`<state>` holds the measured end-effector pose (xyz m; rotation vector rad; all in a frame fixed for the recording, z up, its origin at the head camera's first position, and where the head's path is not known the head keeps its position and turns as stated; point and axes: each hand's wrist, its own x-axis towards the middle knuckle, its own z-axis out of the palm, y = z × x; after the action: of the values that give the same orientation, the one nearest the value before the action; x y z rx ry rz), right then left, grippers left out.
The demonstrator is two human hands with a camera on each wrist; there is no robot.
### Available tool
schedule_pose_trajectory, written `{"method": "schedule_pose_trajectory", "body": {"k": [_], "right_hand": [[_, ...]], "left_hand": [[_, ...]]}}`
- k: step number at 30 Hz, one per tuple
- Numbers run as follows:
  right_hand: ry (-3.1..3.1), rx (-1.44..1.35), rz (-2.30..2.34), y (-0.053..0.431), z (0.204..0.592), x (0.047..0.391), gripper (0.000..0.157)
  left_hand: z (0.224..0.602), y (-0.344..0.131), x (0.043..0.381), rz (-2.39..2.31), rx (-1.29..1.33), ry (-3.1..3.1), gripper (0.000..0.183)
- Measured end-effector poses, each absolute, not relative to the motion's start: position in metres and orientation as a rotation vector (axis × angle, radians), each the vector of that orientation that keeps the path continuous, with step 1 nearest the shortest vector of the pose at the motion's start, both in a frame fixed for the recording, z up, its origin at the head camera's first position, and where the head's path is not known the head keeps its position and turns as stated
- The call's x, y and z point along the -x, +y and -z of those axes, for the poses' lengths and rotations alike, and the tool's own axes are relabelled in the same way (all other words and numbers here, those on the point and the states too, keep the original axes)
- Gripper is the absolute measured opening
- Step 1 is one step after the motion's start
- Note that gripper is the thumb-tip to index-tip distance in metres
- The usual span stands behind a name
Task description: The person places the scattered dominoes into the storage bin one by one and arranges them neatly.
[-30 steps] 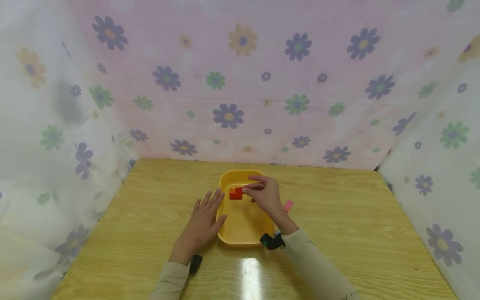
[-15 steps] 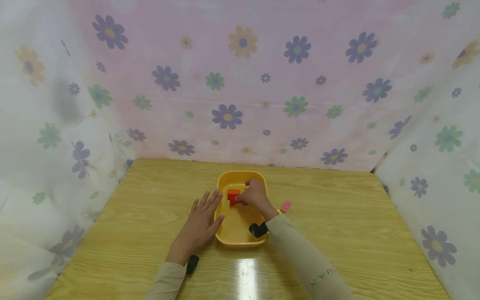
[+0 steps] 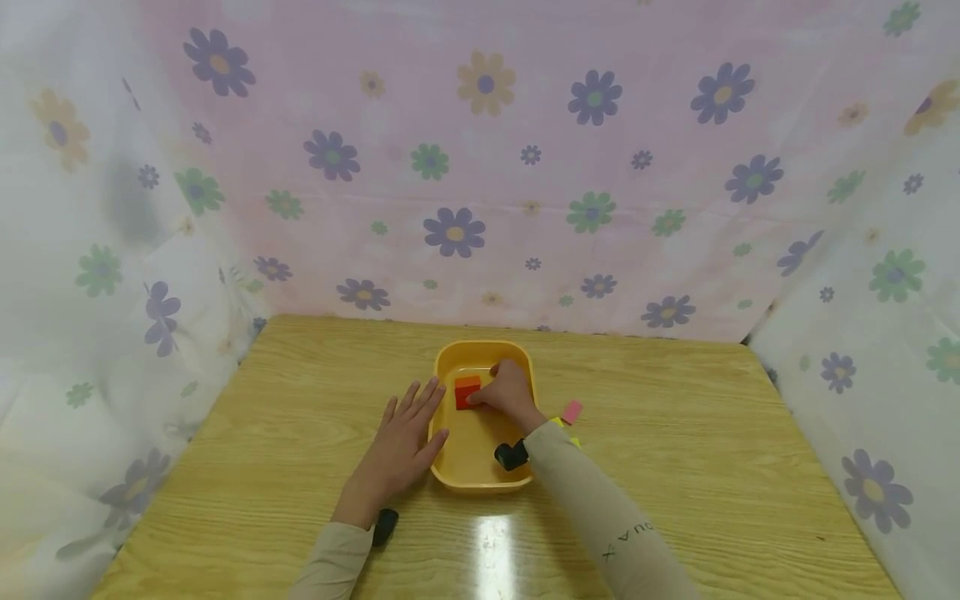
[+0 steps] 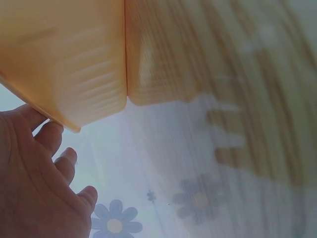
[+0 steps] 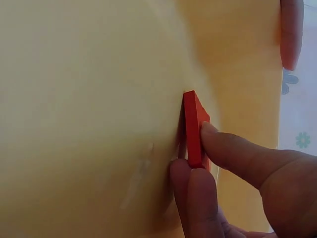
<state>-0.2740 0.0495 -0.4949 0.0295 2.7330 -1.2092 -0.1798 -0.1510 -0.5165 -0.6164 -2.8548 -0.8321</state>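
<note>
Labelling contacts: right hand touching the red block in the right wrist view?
Touching. Right wrist view: the right hand pinches the red block between thumb and fingertips.

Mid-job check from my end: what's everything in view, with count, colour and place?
table: one, wood-toned, across the lower view
tray: one, yellow, on the table
red piece: at least one, red, inside the tray
orange patch: one, orange, along the red's far side; separate or not, unclear
pink piece: one, pink, right of the tray
yellow bits: two showing, yellow, near the pink piece
floral cloth: count unclear, pink and white, behind and both sides
black devices: two, black, at the wrists
sleeves: two, beige, forearms
left hand: one, bare, at the tray's left rim
right hand: one, bare, pinching the red piece
</note>
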Motion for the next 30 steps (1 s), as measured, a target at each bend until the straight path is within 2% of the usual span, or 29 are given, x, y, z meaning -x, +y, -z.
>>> {"method": "schedule_pose_trajectory", "body": {"k": [30], "right_hand": [[2.744, -0.058, 1.239, 0.052, 0.505, 0.275, 0.067]], "left_hand": [[0.513, -0.149, 0.18, 0.854, 0.602, -2.859, 0.064]]}}
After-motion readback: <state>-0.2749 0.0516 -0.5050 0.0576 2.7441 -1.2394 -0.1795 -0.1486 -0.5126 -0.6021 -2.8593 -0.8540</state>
